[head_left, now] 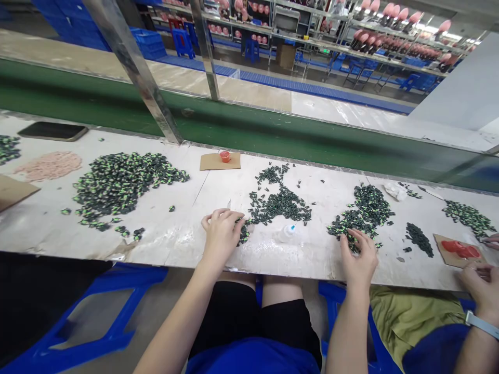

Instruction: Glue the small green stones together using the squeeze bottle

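My left hand (pixel 221 234) is over the white table, fingers bent beside a small cluster of dark pieces (pixel 244 232); a thin pale pointed thing shows above its fingertips, and its grip is too small to make out. At the near edge of a pile of dark pieces with green tips (pixel 370 205), my right hand (pixel 359 254) has its fingers curved and apart. Between my hands lie loose dark green pieces (pixel 283 203) and a small clear bottle with a blue tip (pixel 287 234).
A large green-tipped pile (pixel 120 187), pink pieces (pixel 52 165) and a phone (pixel 53 131) are to the left. Cardboard (pixel 206 162) holds a red cup (pixel 225 156). At the right, another person's hands (pixel 481 283) are near cardboard with red containers (pixel 462 249). Metal posts (pixel 136 67) rise behind the table.
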`<state>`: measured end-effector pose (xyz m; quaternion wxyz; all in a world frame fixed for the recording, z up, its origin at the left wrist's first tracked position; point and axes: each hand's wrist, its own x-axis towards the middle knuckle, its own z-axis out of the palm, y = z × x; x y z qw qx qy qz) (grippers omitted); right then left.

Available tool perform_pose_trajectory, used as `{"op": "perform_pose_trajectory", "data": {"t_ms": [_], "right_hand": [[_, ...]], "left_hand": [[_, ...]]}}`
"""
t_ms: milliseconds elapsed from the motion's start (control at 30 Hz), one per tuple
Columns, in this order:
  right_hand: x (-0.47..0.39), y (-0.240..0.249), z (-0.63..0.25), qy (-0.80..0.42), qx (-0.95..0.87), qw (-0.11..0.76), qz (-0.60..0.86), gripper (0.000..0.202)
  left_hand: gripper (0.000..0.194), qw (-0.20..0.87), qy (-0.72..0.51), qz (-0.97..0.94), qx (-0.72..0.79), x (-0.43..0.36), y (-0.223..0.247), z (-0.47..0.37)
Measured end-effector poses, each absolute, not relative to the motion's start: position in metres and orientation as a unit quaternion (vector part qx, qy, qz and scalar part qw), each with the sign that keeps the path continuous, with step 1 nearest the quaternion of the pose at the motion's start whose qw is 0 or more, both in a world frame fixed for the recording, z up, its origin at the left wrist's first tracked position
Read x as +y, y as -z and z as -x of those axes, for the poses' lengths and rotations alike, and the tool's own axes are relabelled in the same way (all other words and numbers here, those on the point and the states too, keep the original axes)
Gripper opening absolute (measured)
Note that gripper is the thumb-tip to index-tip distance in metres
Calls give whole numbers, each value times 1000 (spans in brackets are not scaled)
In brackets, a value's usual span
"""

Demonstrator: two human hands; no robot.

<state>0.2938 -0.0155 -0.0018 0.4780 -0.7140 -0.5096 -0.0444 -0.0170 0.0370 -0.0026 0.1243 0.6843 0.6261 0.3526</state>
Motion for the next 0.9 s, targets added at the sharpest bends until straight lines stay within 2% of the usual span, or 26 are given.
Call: {"op": "perform_pose_trajectory", "data": {"t_ms": [100,233,300,367,467,667,800,900], "right_hand": [[-13,0,-274,36,-577,459,675,33],[-12,6,-232,-101,-666,412,613,54],[-9,10,-215,-148,-672,403,603,52],[-5,12,-204,-182,-662,413,598,40],[-3,13,-197,-240,-631,446,587,29],[-16,11,-198,-409,-478,555,545,29],[-22,16,-206,-388,-386,632,549,33],[-23,18,-208,-374,-293,701,532,31]], "left_hand": [[20,129,-322,-722,599,45,5,18],[25,125,-287,-753,579,48,7,17],[27,118,-276,-763,572,49,8,17],[29,110,-270,-769,569,50,10,17],[32,111,-279,-762,573,50,11,16],[23,127,-361,-719,580,27,5,0],[21,180,-346,-746,540,4,13,-24],[14,178,-340,-743,548,-5,19,-36]]}}
